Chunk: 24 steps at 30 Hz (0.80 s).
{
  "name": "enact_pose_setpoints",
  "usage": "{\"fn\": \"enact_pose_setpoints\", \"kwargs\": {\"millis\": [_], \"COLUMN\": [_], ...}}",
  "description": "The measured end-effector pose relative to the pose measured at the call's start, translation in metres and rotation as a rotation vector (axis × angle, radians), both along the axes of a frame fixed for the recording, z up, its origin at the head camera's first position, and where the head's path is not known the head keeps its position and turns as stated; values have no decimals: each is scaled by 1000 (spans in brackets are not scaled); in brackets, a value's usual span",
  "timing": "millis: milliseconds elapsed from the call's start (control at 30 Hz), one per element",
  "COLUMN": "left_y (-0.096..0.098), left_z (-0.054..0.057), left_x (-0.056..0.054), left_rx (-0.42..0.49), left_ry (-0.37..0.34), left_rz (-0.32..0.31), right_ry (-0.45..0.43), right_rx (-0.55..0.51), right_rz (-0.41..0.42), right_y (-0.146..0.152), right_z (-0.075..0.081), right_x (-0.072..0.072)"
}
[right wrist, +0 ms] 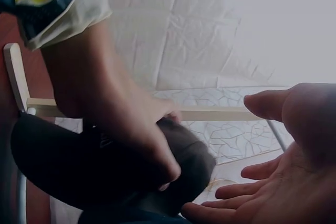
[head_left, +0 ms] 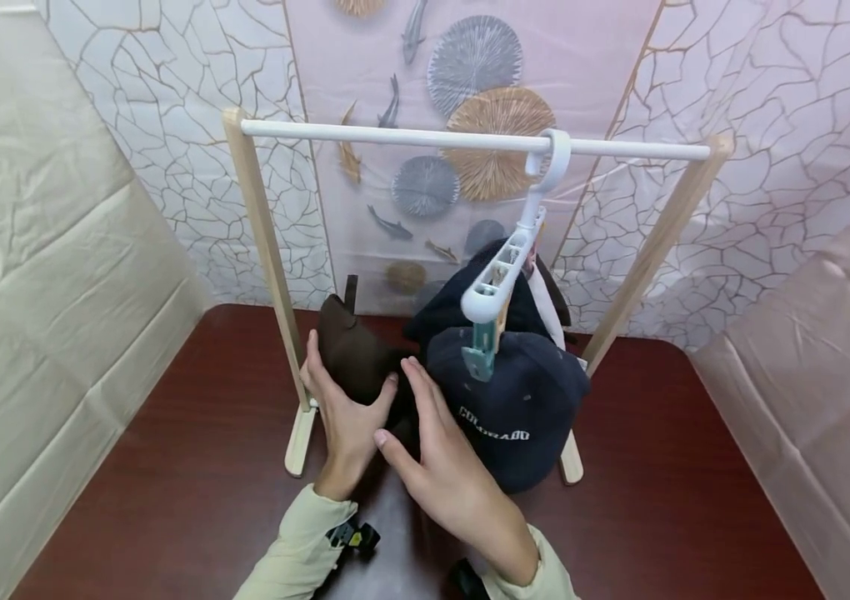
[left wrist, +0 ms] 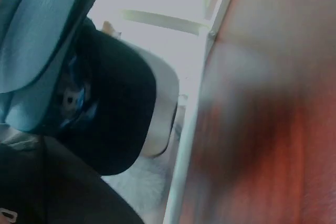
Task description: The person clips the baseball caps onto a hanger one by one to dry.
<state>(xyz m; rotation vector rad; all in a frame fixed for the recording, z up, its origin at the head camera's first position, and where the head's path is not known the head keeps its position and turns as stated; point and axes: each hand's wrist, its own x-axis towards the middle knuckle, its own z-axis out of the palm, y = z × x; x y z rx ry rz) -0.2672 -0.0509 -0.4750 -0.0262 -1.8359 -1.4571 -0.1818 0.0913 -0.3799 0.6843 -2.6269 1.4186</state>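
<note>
My left hand (head_left: pixel 346 425) grips a dark brown cap (head_left: pixel 356 354), thumb on the near side and fingers round the far left side. The right wrist view shows this same brown cap (right wrist: pixel 191 163) in the left hand's grasp. My right hand (head_left: pixel 451 475) is held just to the right of the brown cap, its fingers extended and no object in its grasp. Beside those fingers hangs a navy cap (head_left: pixel 507 417) lettered COLORADO, under a teal clip (head_left: pixel 480 358) of a white hanger (head_left: pixel 503 267). More dark caps hang behind it, partly hidden.
The hanger hooks over the white rod (head_left: pixel 395 135) of a stand with wooden legs (head_left: pixel 263 242). Feet of the stand rest on the dark red table (head_left: pixel 177 492). Patterned cloth (head_left: pixel 192 150) rises behind, and pale cloth panels (head_left: pixel 42 275) flank both sides.
</note>
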Motion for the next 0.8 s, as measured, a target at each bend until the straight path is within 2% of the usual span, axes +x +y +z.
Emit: {"fn": "enact_pose_setpoints", "kwargs": {"millis": [200,400,500,667,800], "left_y": [9,15,14,8,0], "left_z": [-8,-13,-17,-16,-4], "left_x": [3,2,3,2,-1], "left_rx": [-9,-193,-273,-301,-269], "left_ry": [189,404,495,604,667], "left_rz": [41,120,133,105,43], "right_ry": [117,246,313,326,316], "right_rx": [-47,-97,-96,-123,-146], "right_rz": [-28,-81,-109,-76,-42], "right_y": [0,4,5,10,18], "right_z": [-10,-13,-14,-14,-10], "right_x": [-11,-18,-20,-22,-23]}}
